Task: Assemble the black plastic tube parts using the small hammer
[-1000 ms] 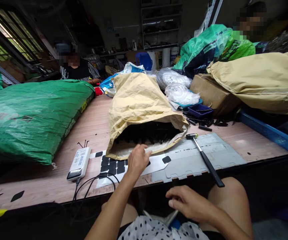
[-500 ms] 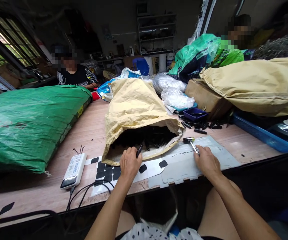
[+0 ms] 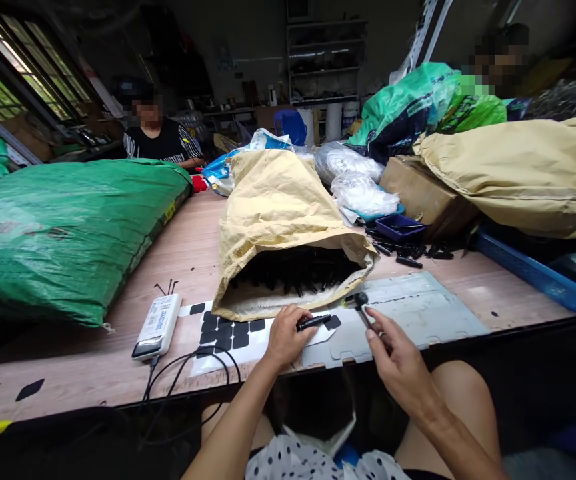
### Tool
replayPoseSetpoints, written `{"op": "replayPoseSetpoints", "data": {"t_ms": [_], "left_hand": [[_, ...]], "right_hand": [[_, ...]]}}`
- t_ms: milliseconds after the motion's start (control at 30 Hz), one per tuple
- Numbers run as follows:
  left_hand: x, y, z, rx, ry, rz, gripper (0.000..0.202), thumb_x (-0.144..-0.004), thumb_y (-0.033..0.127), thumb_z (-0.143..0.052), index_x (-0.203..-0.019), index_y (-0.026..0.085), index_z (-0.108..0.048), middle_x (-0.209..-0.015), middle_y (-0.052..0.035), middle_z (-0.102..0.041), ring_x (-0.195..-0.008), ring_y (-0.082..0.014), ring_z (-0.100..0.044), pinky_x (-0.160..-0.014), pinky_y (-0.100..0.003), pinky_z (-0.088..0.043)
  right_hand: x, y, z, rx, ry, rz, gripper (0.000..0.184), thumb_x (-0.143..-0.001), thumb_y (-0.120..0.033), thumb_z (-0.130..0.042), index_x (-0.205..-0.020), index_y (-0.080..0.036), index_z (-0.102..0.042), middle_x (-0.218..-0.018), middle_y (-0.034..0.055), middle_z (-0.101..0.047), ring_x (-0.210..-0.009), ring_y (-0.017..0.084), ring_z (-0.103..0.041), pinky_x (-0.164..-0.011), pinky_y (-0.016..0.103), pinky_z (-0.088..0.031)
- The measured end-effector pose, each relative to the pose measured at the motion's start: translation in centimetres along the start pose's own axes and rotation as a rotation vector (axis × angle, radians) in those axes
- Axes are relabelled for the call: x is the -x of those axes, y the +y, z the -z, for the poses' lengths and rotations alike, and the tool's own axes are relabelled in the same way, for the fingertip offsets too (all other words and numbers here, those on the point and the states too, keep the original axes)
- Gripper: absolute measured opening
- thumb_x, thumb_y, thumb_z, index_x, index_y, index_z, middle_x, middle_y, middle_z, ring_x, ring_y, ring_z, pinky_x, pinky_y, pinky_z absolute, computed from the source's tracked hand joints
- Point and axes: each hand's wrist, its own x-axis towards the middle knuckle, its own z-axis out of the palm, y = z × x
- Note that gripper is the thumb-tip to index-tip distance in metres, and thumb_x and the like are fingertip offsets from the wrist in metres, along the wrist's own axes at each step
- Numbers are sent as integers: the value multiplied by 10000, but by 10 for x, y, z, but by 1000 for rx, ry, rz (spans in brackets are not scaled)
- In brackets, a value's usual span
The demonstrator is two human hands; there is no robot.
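My left hand (image 3: 291, 335) is closed on a black pen-like piece (image 3: 314, 323), which points to the right just in front of the sack's mouth. In my right hand (image 3: 397, 352) is a small hammer (image 3: 361, 308) with a dark head and a metal shaft, raised over the grey board (image 3: 408, 303). The hammer head is a little to the right of the black piece, apart from it. A tan paper sack (image 3: 278, 193) lies on its side, its mouth facing me. Many black pieces (image 3: 293, 270) show inside it.
A white power bank (image 3: 158, 327) with black cables lies left, near a big green sack (image 3: 63, 233). Loose black pieces (image 3: 408, 252) and a purple tray (image 3: 401, 227) are on the right, beside a blue tray (image 3: 528, 267). Two people sit across the table.
My left hand has moved from the sack's mouth to the right and nearer me, with the black piece. The hammer has been lifted and brought left towards it. The view has shifted slightly.
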Motion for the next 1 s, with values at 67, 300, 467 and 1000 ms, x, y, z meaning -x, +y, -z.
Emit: {"op": "replayPoseSetpoints", "data": {"t_ms": [67,300,467,1000], "left_hand": [[0,0,0,16,-4,14,152,-804,223,-736,-951,222,-698,-939,-13,-663,-932,-201,-584,-854,-328,-448],[0,2,-1,14,-2,28,131,-819,227,-717,-949,226,-725,-921,-11,-631,-934,-199,-568,-843,-321,-431],[0,4,0,21,-9,36,122,-793,190,-728,-901,213,-676,-933,0,-620,-929,-192,-559,-827,-306,-417],[-2,4,-2,-28,-2,51,119,-784,199,-755,-828,212,-646,-922,0,-619,-944,-204,-549,-829,-318,-403]], "right_hand": [[3,-12,-12,-64,-68,62,420,-1014,-328,-412,-1395,-233,-561,-1237,107,-659,-1147,223,-628,-1017,367,-515],[5,-29,-41,-22,-182,91,453,-1020,-237,-361,-1441,-259,-526,-1132,93,-645,-990,201,-664,-922,334,-553],[-1,-38,-46,2,-161,129,463,-1028,-246,-351,-1469,-270,-490,-1125,98,-635,-1004,209,-658,-936,341,-547],[3,-50,-52,157,-129,124,447,-1022,-192,-359,-1414,-267,-562,-975,50,-620,-822,165,-659,-729,267,-542]]}}
